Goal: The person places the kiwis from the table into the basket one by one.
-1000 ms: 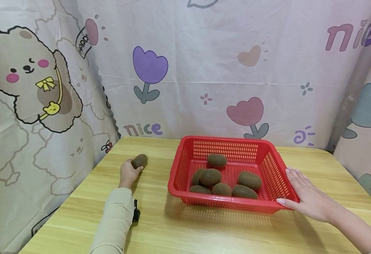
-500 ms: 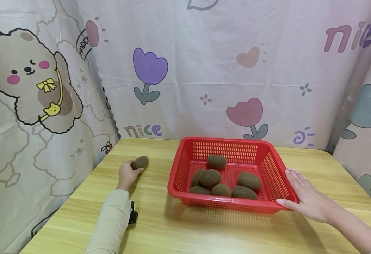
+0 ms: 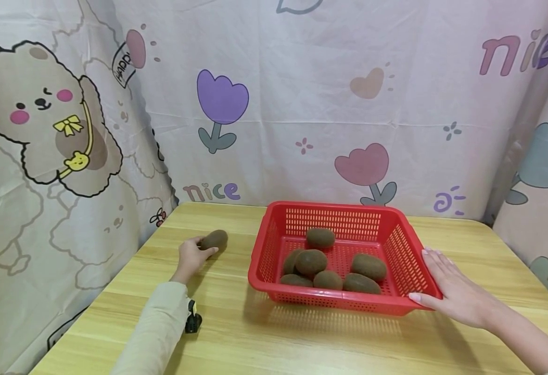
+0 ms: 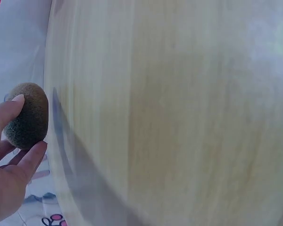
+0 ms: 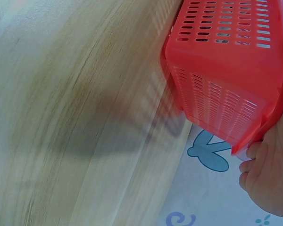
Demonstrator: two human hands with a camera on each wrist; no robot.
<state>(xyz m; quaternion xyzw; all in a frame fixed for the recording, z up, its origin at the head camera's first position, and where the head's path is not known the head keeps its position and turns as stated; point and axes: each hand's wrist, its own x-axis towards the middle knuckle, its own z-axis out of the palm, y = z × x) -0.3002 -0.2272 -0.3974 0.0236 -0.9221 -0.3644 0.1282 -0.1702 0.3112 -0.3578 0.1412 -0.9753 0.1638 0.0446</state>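
On the left of the table, my left hand (image 3: pixel 193 259) pinches a brown, fuzzy kiwi (image 3: pixel 215 239) between thumb and fingers. The left wrist view shows the thumb on one side of the kiwi (image 4: pixel 30 113) and fingertips on the other, with a shadow on the wood beside it. My right hand (image 3: pixel 458 291) rests on the right rim of a red plastic basket (image 3: pixel 334 300), its fingers extended along the edge and its thumb at the front corner. Several kiwis (image 3: pixel 311 261) lie inside the basket, mostly toward its front. In the right wrist view, the fingers (image 5: pixel 262 165) overlap the basket's edge.
The light wooden table (image 3: pixel 236 333) ends at the back against a printed curtain (image 3: pixel 274 104). More curtain (image 3: pixel 30 224) hangs along the left side. A small black device (image 3: pixel 192 319) sits at my left wrist.
My left hand and the kiwi have shifted slightly to the right, and the left forearm has swung a little leftward. The right hand and the basket stay where they were.
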